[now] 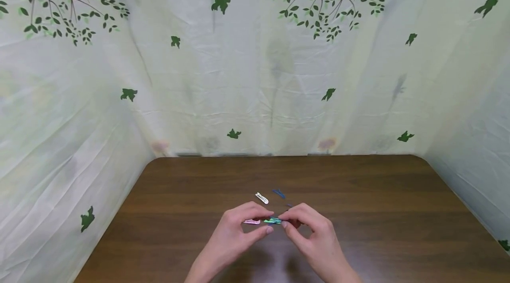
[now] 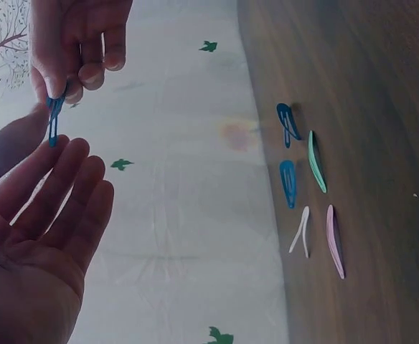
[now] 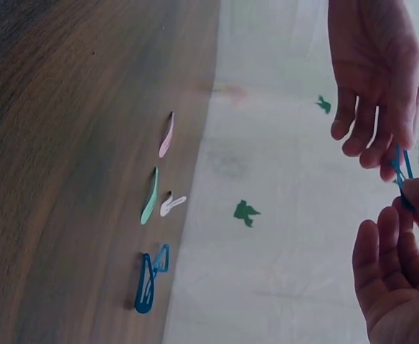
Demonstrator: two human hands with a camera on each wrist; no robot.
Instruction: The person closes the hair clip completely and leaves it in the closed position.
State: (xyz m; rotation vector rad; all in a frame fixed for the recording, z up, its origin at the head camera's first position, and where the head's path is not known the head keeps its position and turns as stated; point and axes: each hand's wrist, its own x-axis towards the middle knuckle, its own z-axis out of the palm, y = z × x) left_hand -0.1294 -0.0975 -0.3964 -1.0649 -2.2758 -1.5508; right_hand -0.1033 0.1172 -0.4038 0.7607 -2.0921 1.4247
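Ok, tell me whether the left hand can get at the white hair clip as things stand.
Probably yes: the white hair clip lies uncovered on the table, just beyond the left hand. That hand is busy at a blue clip, though.

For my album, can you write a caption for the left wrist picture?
Right hand pinching a blue hair clip, left hand close by, five more clips on the brown table.

Head view from above, forward and downward; nearer wrist views, pink hair clip (image 2: 334,241) in both.
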